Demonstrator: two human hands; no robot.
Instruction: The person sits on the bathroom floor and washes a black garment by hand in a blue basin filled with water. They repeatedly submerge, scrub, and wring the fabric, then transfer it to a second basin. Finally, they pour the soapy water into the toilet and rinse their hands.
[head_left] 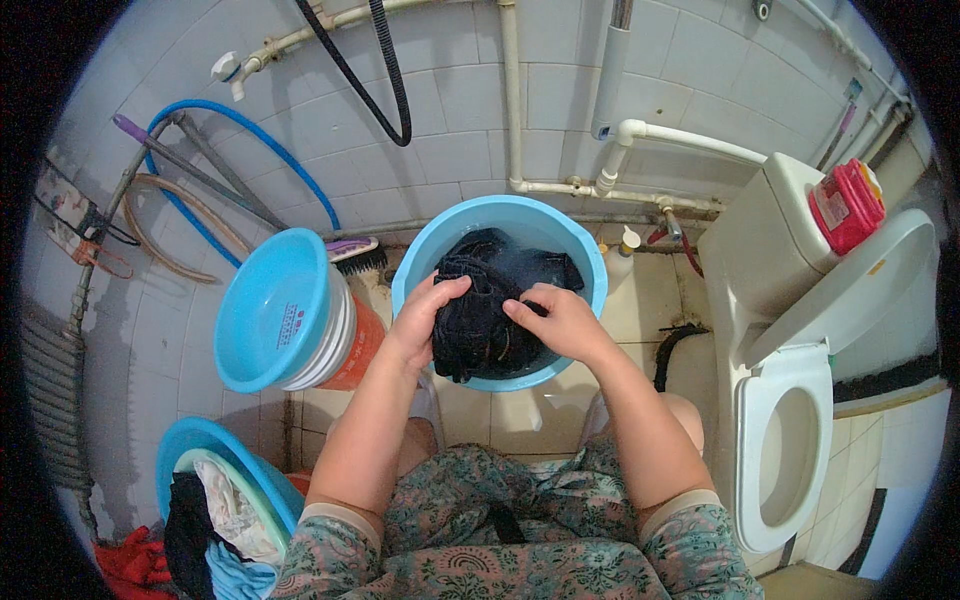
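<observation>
Bunched dark denim, which looks like a pair of jeans (478, 325), is held up over a light blue basin (420, 235). My left hand (428, 315) is closed on its left edge, thumb on top and fingers hidden behind the cloth. On the right, my right hand (550, 318) grips another fold between thumb and fingers. More of the dark cloth lies in the basin behind my hands, with water around it. Part of the garment hangs over the basin's near rim.
Left of the basin, a blue washbowl (270, 310) rests on a stacked bucket (355, 345), near a scrubbing brush (358, 255). Nearer me stands a tub of clothes (180, 440). A pump bottle (620, 260) and a toilet (785, 430) are to the right.
</observation>
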